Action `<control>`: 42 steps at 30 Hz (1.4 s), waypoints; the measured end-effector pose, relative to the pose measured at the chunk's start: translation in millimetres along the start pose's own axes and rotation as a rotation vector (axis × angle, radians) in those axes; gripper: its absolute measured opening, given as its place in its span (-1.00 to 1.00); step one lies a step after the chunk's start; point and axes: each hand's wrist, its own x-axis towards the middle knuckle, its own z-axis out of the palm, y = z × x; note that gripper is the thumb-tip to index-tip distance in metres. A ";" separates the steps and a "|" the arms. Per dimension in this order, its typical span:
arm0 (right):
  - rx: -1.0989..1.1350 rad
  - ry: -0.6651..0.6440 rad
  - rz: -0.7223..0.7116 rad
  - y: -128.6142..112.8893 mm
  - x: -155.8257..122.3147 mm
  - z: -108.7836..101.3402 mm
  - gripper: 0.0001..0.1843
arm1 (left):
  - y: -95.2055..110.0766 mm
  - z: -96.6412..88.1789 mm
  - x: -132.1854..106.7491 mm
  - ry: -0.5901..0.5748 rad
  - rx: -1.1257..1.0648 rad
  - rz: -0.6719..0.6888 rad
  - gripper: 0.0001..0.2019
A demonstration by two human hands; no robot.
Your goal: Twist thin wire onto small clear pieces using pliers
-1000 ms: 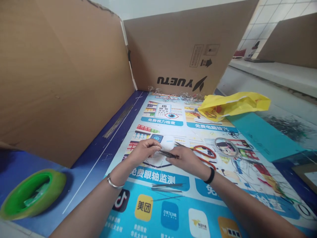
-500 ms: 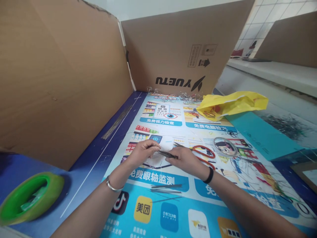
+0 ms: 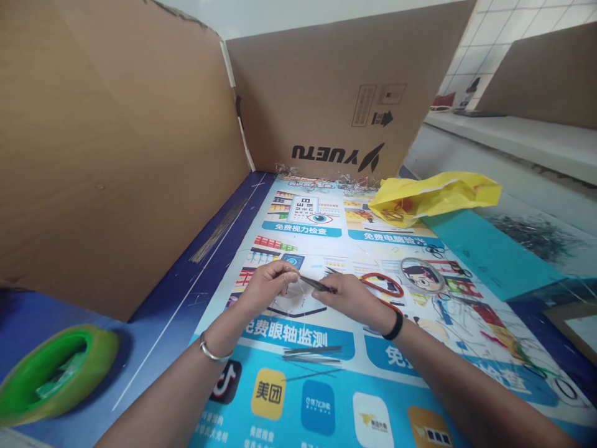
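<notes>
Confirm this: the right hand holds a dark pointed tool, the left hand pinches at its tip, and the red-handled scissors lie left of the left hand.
One point is wrong: the head view shows the red-handled scissors just right of the right hand, not left of the left hand. The dark pointed tool and the left hand's pinch are as stated.

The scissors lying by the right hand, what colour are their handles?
Red loops, clearest in the head view on the metal scissors.
</notes>
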 end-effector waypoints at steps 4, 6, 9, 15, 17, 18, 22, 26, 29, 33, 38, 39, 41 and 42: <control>-0.013 0.003 0.016 0.1 -0.9 0.5 -0.68 | -0.7 0.7 0.5 0.026 0.009 -0.002 -0.88; -0.041 0.024 0.023 -1.2 -1.3 1.3 -0.70 | -1.4 1.1 0.2 0.033 0.019 0.002 -0.86; -0.076 0.044 0.031 -2.5 -1.7 3.3 -0.71 | -3.2 1.9 -0.1 0.035 0.037 0.016 -0.85; -0.144 0.039 0.029 -1.9 -1.5 6.9 -0.73 | -3.9 2.8 -0.8 0.035 0.143 0.082 -0.84; -0.148 0.038 0.033 -1.7 -1.4 7.1 -0.73 | -3.2 3.2 -1.4 0.047 0.201 0.118 -0.85; -0.149 0.038 0.035 -1.8 -1.4 7.1 -0.73 | -2.8 3.5 -1.8 0.054 0.227 0.137 -0.85; -0.160 0.046 0.047 -2.2 -1.7 6.7 -0.75 | -1.1 5.8 -3.5 0.079 0.311 0.208 -0.85; -0.190 0.064 0.040 -0.1 -1.8 8.3 -0.70 | -0.5 8.4 -4.9 0.103 0.335 0.214 -0.85; -0.209 0.076 0.022 1.8 -1.6 10.0 -0.66 | -0.7 9.4 -5.3 0.122 0.321 0.191 -0.85; -0.221 0.073 0.035 0.7 -1.8 9.2 -0.69 | 0.5 10.5 -5.6 0.127 0.348 0.222 -0.87; -0.188 0.062 0.052 -0.9 -1.9 6.8 -0.72 | 1.1 12.4 -6.7 0.157 0.383 0.245 -0.88; -0.172 0.060 0.049 -0.5 -1.8 6.7 -0.72 | 0.7 12.6 -6.7 0.159 0.383 0.248 -0.88; -0.142 0.057 0.047 0.9 -1.6 7.1 -0.72 | -0.4 12.7 -6.6 0.153 0.379 0.251 -0.88; -0.134 0.060 0.048 1.5 -1.5 7.4 -0.72 | -1.0 12.7 -6.5 0.149 0.375 0.248 -0.88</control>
